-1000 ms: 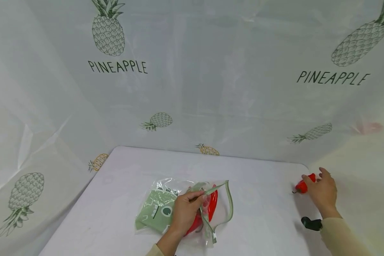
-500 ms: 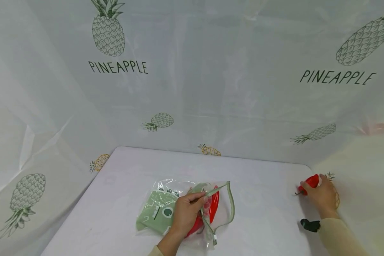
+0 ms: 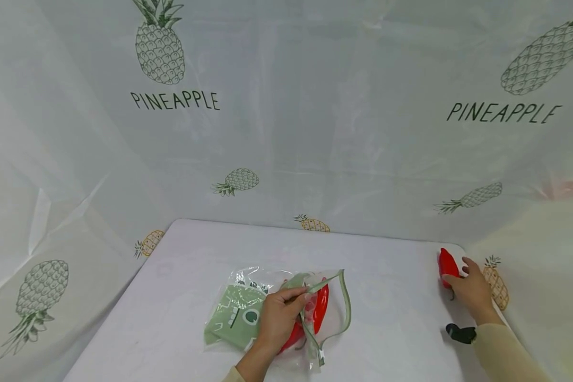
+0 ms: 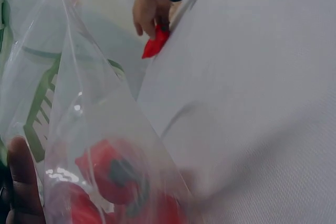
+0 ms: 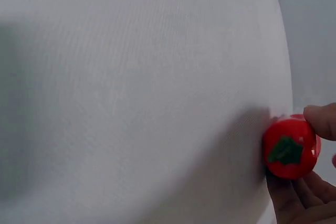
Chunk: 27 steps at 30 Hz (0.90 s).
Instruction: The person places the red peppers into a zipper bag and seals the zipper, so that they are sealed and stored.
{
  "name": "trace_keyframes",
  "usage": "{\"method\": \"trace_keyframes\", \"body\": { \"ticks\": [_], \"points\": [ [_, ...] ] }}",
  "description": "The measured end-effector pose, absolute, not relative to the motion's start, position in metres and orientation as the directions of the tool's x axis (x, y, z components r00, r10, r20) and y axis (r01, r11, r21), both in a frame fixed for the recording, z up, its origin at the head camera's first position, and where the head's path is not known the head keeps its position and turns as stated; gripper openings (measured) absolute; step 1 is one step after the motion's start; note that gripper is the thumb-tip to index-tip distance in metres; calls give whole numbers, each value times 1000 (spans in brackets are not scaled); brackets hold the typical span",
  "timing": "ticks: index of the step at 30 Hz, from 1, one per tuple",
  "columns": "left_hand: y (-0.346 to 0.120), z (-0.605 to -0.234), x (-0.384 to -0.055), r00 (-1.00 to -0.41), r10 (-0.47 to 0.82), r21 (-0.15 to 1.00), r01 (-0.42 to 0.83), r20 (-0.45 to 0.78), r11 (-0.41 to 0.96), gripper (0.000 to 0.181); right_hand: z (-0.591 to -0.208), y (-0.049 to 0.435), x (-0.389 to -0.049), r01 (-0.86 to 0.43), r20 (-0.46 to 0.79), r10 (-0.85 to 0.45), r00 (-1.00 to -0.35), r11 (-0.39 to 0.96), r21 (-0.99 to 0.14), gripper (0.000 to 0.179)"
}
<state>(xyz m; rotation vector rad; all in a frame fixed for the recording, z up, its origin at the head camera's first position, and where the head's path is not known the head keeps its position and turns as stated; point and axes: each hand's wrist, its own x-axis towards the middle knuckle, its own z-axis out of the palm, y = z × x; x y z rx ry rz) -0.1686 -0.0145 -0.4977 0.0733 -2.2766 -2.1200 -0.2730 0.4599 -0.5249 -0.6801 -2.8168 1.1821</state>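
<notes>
My left hand (image 3: 278, 318) pinches the green-trimmed opening edge of a clear plastic zip bag (image 3: 230, 318), which lies on the table with a green one-eyed monster face on it. Red peppers (image 3: 321, 307) show through the plastic beside that hand; the left wrist view shows one pepper (image 4: 107, 169) with a green stem. Over at the table's right edge, my right hand (image 3: 475, 289) holds another red pepper (image 3: 448, 266) between thumb and fingers. The right wrist view looks onto this pepper's stem end (image 5: 289, 150), the thumb on one side and fingers under it.
The white table (image 3: 382, 276) has a rounded far right corner near the right hand. White sheeting (image 3: 305, 132) printed with pineapples hangs behind and at both sides. A black strap (image 3: 460, 334) sits at the right wrist.
The red pepper in my right hand has turned from a slant to nearly upright, its stem end now toward me. My right hand has shifted slightly left. My left hand stays on the bag.
</notes>
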Motion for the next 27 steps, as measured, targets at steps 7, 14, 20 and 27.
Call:
{"method": "trace_keyframes", "body": {
  "ticks": [7,14,20,27],
  "points": [
    [-14,-497,-167,-998,-58,1000,-17,-16,24,22,-521,456,-276,369,-213,306,-928,665,-649,94],
    [-14,-496,-167,-999,-39,997,-29,-27,65,21,-519,449,-280,416,-248,337,-908,657,-628,93],
    [-13,-495,-166,-999,-43,996,-9,-5,84,17,-512,430,-279,369,-234,287,-929,658,-657,87],
    [-14,-493,-163,-999,-43,998,-1,2,70,21,-507,409,-273,299,-197,231,-953,608,-735,89]
  ]
}}
